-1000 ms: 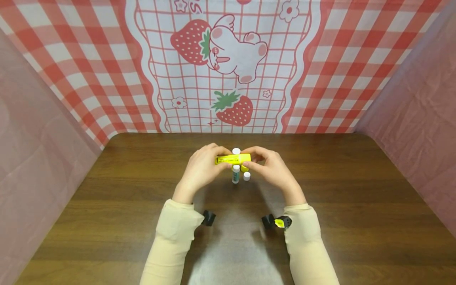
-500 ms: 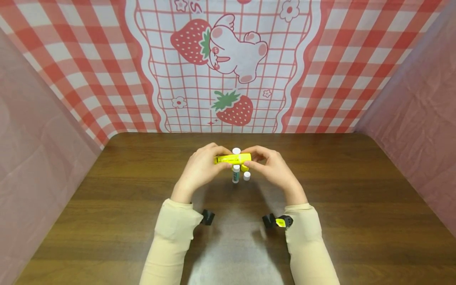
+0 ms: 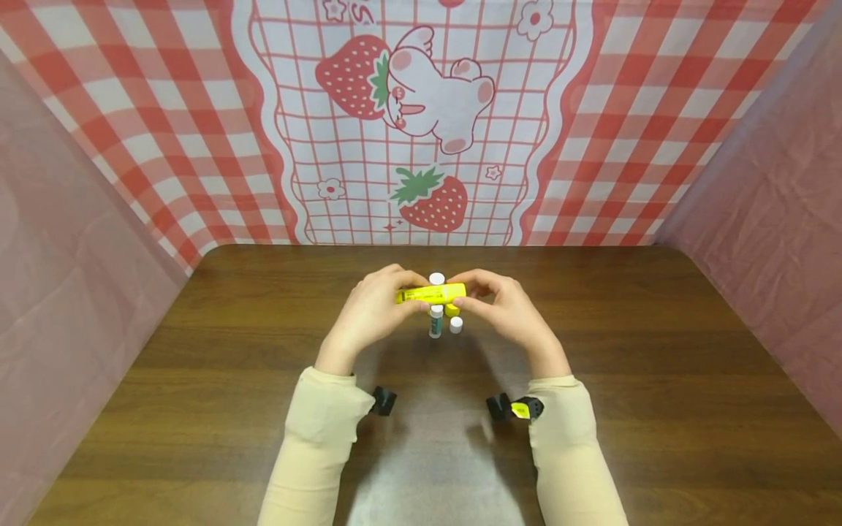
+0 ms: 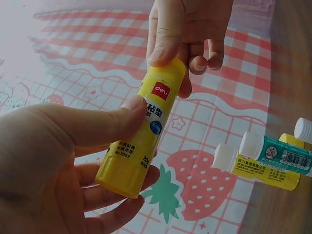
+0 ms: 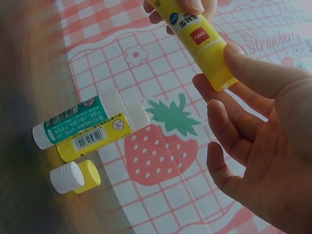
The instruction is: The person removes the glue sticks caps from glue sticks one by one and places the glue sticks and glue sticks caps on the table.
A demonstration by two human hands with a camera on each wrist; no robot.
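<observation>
A yellow glue stick (image 3: 426, 294) with a red "deli" label lies roughly sideways between both hands, above the table. My left hand (image 3: 375, 307) grips its body, thumb on the near side and fingers behind. My right hand (image 3: 505, 310) pinches the cap end, where a seam shows between cap (image 5: 219, 66) and body in the right wrist view. Below stand a green-and-white glue stick (image 3: 435, 323) and, partly hidden behind the held one, another yellow glue stick (image 5: 92, 136) with a white top. A white cap (image 3: 456, 326) and a yellow cap (image 5: 90, 176) sit beside them.
The brown wooden table (image 3: 263, 431) runs up to a red-and-white checked cloth (image 3: 631, 131) with strawberry prints at the back. Pink cloth walls (image 3: 763, 204) flank both sides. Black wrist cameras (image 3: 384, 401) jut inward from the sleeves.
My right hand and the cap end of the glue stick have shifted very slightly to the right. The left hand stays almost in place, and the things on the table have not moved.
</observation>
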